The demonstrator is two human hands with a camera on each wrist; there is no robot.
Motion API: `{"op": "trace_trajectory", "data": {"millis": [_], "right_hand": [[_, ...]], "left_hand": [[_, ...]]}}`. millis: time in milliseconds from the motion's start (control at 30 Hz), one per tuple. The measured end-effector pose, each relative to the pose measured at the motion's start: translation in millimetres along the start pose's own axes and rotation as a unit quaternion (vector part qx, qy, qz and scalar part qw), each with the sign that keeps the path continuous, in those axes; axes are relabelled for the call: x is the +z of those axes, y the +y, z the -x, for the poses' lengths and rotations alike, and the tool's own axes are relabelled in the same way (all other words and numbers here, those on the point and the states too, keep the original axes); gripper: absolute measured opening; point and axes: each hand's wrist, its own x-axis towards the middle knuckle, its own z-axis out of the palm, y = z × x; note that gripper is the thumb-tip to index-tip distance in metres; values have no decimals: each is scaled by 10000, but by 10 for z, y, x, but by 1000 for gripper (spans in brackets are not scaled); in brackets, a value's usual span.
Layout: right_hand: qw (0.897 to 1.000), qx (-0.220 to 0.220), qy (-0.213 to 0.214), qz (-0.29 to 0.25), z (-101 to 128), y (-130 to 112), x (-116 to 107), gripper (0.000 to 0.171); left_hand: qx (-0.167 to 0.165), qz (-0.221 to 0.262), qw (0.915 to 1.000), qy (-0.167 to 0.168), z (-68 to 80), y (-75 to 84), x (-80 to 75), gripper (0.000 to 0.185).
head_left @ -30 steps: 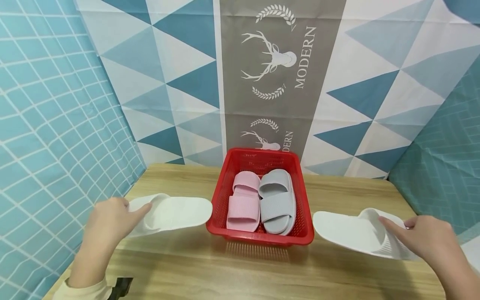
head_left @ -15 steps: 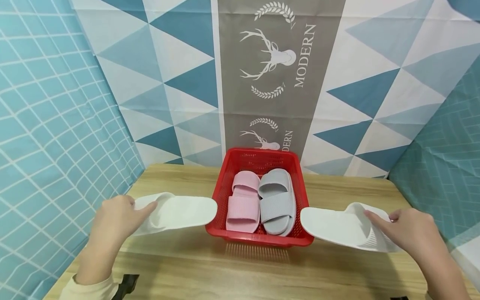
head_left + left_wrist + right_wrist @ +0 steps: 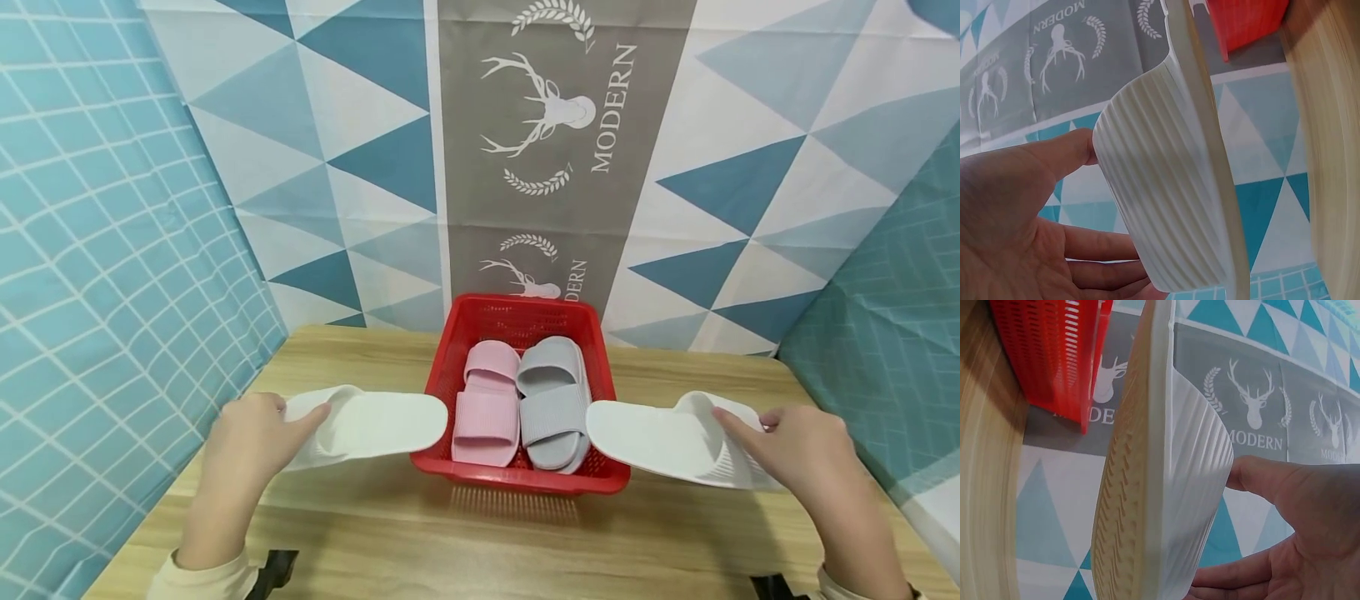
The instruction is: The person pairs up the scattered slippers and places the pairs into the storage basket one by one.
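L hand [image 3: 251, 437] grips white slipper [image 3: 367, 423], R hand [image 3: 802, 446] grips its mate [image 3: 663, 440]. Both now closer in vs 1 s ago, heels over basket [image 3: 525, 477] rim; drop-in looks near. Counter mid.

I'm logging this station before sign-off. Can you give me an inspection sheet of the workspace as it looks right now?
Surface: wooden table, light grain, bare at the front.
Job's things: two white slippers, left white slipper and right white slipper, both lifted, heels pointing inward over the red basket rims. The basket holds a pink slipper and a grey slipper side by side.
Clutter: nothing seen.
Grippers: left hand holds the left slipper by its strap; right hand holds the right one likewise.
Cables: nothing seen.
Surroundings: patterned curtain with deer print and MODERN; blue tiled sheets at the sides.
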Motion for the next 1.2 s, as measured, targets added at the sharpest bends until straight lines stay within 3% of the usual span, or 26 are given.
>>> {"op": "trace_trajectory", "data": {"millis": [300, 633, 967, 1200], "right_hand": [[9999, -13, 132, -89, -2, -123, 36, 61], [9995, -100, 308, 21, -7, -157, 84, 60], [9997, 197, -44, -129, -61, -182, 53, 59], [9995, 224, -46, -220, -72, -180, 26, 63]], "left_hand": [[242, -158, 9991, 303, -17, 66, 72, 58], [186, 49, 9990, 404, -48, 110, 107, 57], [294, 63, 9991, 299, -138, 271, 82, 55], [288, 66, 9990, 321, -162, 358, 40, 55]]}}
